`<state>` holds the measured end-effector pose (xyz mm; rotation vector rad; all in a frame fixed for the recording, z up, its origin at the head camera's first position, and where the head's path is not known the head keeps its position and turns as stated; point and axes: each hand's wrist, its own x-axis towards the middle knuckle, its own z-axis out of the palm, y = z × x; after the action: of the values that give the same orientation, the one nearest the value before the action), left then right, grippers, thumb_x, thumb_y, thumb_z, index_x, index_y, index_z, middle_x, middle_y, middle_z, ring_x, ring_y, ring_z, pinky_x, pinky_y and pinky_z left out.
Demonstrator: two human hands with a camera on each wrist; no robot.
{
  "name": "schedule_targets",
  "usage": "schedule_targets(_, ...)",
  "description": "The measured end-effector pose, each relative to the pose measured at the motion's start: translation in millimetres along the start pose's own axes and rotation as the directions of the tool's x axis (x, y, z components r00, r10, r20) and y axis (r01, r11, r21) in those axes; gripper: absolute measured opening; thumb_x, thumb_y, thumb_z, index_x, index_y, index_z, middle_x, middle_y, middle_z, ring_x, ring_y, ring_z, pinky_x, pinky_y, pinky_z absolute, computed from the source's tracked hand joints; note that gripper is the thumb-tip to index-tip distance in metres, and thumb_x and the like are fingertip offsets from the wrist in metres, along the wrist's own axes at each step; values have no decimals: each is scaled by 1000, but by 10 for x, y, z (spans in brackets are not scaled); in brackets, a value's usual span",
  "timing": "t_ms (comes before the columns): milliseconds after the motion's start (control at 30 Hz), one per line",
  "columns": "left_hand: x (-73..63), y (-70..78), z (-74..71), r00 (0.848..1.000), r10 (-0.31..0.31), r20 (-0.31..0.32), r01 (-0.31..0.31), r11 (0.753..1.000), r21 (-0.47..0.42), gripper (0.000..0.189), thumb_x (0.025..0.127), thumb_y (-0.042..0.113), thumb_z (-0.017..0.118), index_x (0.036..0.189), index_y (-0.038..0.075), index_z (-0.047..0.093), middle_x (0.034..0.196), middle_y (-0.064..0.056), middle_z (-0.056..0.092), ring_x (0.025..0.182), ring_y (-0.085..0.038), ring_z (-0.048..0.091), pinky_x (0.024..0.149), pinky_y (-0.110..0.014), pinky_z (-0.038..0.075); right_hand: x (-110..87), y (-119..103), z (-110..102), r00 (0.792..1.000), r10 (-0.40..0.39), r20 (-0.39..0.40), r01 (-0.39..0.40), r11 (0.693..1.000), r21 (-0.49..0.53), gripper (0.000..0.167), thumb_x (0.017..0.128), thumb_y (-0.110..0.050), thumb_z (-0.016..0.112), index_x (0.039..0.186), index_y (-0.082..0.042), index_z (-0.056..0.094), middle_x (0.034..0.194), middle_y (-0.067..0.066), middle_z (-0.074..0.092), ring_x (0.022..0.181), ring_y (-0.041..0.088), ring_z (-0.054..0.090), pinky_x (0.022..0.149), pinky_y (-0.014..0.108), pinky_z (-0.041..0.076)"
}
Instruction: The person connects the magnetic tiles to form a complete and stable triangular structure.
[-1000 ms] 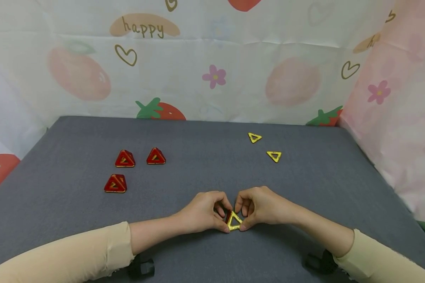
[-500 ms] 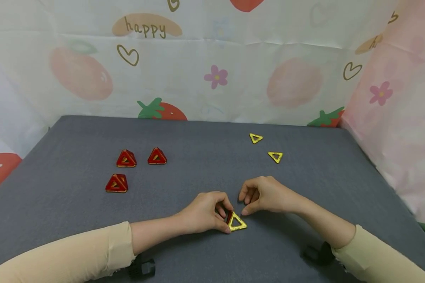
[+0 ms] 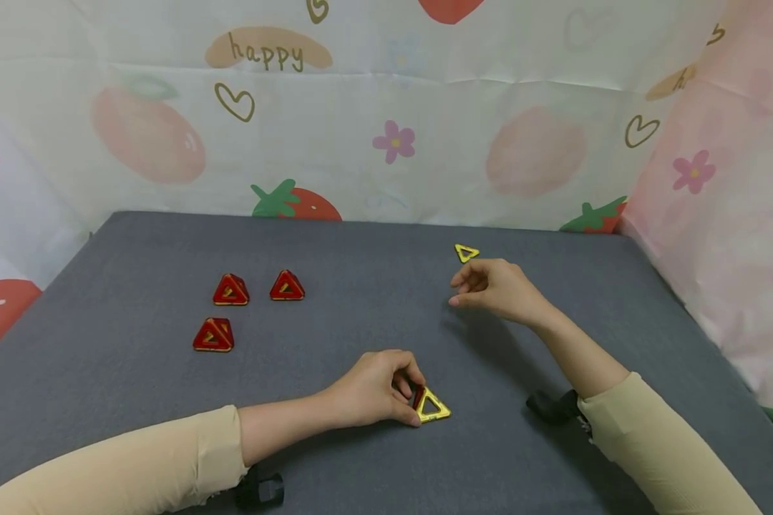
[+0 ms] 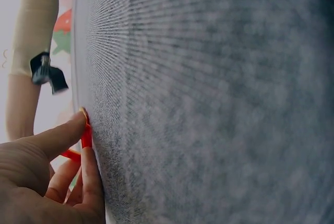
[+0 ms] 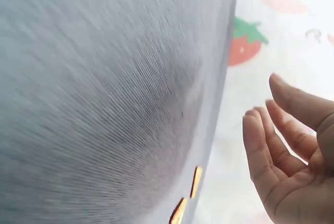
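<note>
My left hand rests low on the cloth and pinches a red triangular magnetic tile between thumb and fingers; a yellow triangular tile adjoins it on the right. My right hand is raised over the right part of the table, holding nothing, with loosely bent fingers and thumb apart. Just beyond it lies a yellow triangular tile; a second yellow tile is hidden behind this hand in the head view but shows in the right wrist view.
Several small red pyramids, among them a front one and a back one, stand at the left on the grey cloth-covered table. A printed curtain hangs behind the table. Black wrist straps sit on both forearms.
My right hand let go of the yellow tile beside my left hand and moved up and away, over the far yellow tiles. The left hand keeps its pinch in place.
</note>
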<state>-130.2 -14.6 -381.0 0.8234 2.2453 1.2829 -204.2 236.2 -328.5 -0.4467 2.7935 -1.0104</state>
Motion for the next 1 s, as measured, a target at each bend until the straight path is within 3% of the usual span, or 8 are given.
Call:
schedule_targets(300, -14, 7, -2, 1000, 5, 7, -5, 1000, -23, 35, 70, 5, 88, 99, 6, 67, 95, -9, 66, 78, -7, 61, 69, -17, 56, 314, 97, -122, 983, 91, -158, -94, 995, -13, 37, 91, -21, 72, 123, -5, 63, 117, 16, 68, 106, 29, 65, 87, 42, 54)
schedule_targets(567, -29, 4, -13, 1000, 15, 6, -15, 1000, -23, 36, 71, 5, 87, 100, 5, 66, 100, -10, 67, 80, -6, 61, 69, -16, 55, 579, 225, -165, 951, 226, -210, -225, 974, 29, 44, 94, -19, 68, 133, -4, 56, 139, 19, 56, 128, 37, 53, 103, 51, 48)
schedule_targets(767, -35, 13, -20, 1000, 14, 5, -14, 1000, -16, 35, 71, 5, 87, 100, 4, 66, 100, -11, 67, 80, -8, 62, 69, -16, 55, 719, 341, -164, 936, 289, -200, -285, 957, 46, 53, 92, -21, 71, 138, -3, 52, 144, 21, 51, 134, 39, 46, 107, 53, 44)
schedule_targets(867, -32, 16, -18, 1000, 11, 7, -11, 1000, -9, 35, 71, 5, 87, 100, 5, 66, 101, -11, 67, 81, -9, 62, 69, -16, 55, 748, 374, -179, 932, 328, -155, -325, 945, 44, 57, 93, -25, 70, 141, -2, 48, 147, 23, 47, 135, 42, 43, 109, 55, 42)
schedule_targets(1000, -24, 14, -9, 1000, 6, 13, -6, 1000, -2, 35, 72, 6, 87, 100, 7, 66, 102, -9, 66, 82, -9, 62, 70, -16, 55, 752, 405, -193, 934, 349, -77, -353, 935, -40, 61, 95, -31, 66, 144, -1, 43, 149, 27, 43, 135, 45, 43, 109, 57, 41)
